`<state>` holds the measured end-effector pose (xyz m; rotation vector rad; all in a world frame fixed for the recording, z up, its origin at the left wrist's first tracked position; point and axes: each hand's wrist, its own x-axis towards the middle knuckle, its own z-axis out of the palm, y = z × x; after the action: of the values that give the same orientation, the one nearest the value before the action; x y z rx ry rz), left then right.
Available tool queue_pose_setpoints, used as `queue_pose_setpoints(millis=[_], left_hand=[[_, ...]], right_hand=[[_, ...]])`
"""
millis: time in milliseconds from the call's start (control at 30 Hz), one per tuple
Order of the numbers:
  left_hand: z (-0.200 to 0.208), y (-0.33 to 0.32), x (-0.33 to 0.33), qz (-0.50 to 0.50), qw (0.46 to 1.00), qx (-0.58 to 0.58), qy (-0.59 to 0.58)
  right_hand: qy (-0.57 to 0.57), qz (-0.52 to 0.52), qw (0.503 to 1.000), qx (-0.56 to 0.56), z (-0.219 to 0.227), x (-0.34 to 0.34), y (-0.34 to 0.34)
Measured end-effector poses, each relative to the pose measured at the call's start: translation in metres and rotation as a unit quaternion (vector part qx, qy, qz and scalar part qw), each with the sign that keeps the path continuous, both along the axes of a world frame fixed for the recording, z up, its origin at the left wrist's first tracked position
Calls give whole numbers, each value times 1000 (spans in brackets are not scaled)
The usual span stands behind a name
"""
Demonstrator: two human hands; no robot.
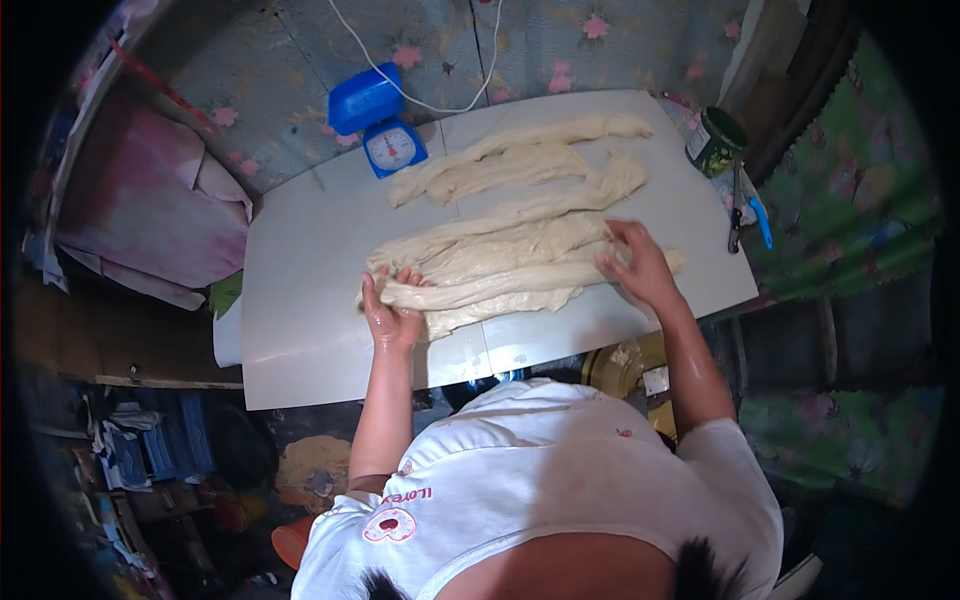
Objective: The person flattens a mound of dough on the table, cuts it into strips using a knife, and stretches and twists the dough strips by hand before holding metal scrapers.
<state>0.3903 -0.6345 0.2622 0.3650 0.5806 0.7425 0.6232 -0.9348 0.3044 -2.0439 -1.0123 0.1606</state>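
Observation:
Long, pale, glossy strips of soft dough (pixel 510 245) lie side by side across the white tabletop, running left to right. My left hand (pixel 393 312) is wrapped round the left end of the nearest dough roll (pixel 490 288), its fingers curling at the far side and its thumb up at the left. Its skin looks wet or oily. Over the right part of the same roll is my right hand (pixel 640 268), fingers bent and spread apart; whether it presses on the dough is hard to tell. Another folded dough length (pixel 520 165) lies farther back.
A blue kitchen scale (pixel 393 147) with a dial stands at the table's back left. At the right edge are a dark green tub (pixel 717 140), a black-handled knife (pixel 736 215) and a blue-handled tool (pixel 762 222). The white table (pixel 310 330) ends close to my body.

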Motion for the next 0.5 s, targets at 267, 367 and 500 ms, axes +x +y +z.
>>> queue_pose_setpoints(millis=[267,367,500], left_hand=[[97,-37,36,-28,930,367,-23],[130,-5,15,33,945,276,-172],[135,37,-31,18,942,205,-266]], right_hand=[[89,163,959,216,15,-123,179],[-120,168,977,56,-31,-106,142],[-254,97,961,-41,-68,-31,31]])
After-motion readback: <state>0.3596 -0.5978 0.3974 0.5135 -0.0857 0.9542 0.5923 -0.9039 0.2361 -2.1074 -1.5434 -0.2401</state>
